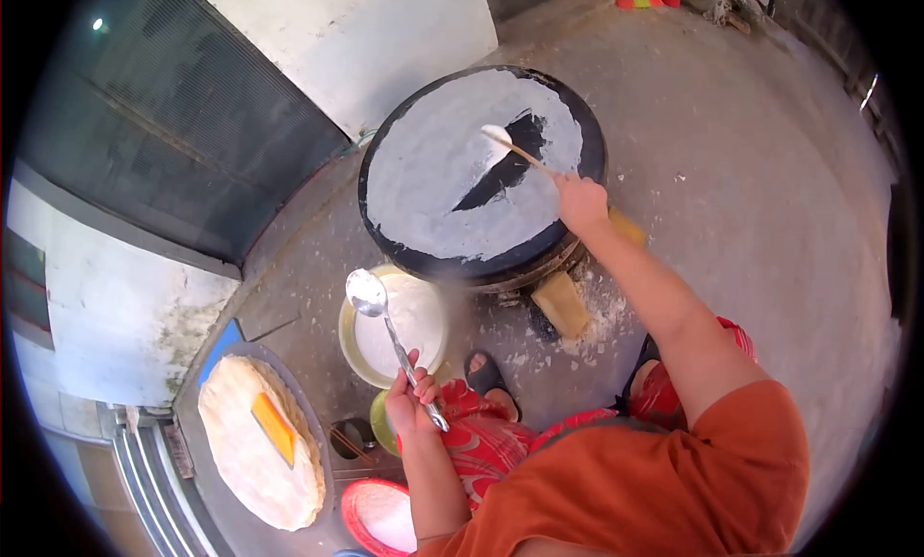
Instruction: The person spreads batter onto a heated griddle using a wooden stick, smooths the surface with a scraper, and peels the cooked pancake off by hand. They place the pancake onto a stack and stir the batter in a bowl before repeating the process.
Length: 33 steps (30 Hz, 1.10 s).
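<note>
My right hand (582, 203) grips the thin wooden handle of a batter spreader (525, 154), whose batter-coated end rests on the large round griddle (595, 158). A thin pale layer of batter (414, 172) covers most of the griddle, with a dark bare strip beside the spreader. My left hand (412, 403) is closed around the handle of a long metal spoon (366, 292), its bowl raised over the near-left rim of a tub of white batter (438, 350). The tub stands on the floor just below the griddle.
A stack of thin flatbreads (231, 442) with a yellow-orange scraper (273, 427) on top lies at the lower left. Near it are a red basin (351, 514) of white powder and a dark pot (351, 437) with chopsticks. A yellowish block (561, 307) sits under the griddle.
</note>
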Available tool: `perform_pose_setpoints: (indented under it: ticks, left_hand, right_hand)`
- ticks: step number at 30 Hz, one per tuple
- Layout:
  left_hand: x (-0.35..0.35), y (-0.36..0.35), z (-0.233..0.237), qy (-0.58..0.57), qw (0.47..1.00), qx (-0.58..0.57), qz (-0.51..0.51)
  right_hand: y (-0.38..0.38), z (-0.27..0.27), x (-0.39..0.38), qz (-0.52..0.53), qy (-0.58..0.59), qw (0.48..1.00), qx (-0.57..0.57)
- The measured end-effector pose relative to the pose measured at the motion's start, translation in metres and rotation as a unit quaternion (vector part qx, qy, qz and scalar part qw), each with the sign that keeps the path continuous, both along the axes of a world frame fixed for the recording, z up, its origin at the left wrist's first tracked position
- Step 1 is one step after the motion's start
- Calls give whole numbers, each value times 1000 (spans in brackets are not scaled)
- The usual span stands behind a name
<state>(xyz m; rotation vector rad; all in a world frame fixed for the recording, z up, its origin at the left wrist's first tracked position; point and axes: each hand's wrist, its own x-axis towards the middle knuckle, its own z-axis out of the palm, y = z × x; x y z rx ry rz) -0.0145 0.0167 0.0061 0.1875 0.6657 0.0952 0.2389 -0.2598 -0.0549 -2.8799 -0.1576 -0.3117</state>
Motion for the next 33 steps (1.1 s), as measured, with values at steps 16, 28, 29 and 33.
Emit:
perform_pose_setpoints:
  ticks: [16,28,29,33]
  left_hand:
    - [3,-2,-1,-2,1000,-15,1]
    - [7,-6,1,3,1000,13,-6]
    - [7,-6,1,5,1000,14,2]
    - [7,-5,-2,0,999,35,-1]
  right_hand:
    - [-25,1,-16,-47,3,997,68]
    - [-53,-3,-18,-77,41,995,45]
    - [-54,-5,-24,-92,60,988,104]
    - [-85,-26,9,-33,94,934,343]
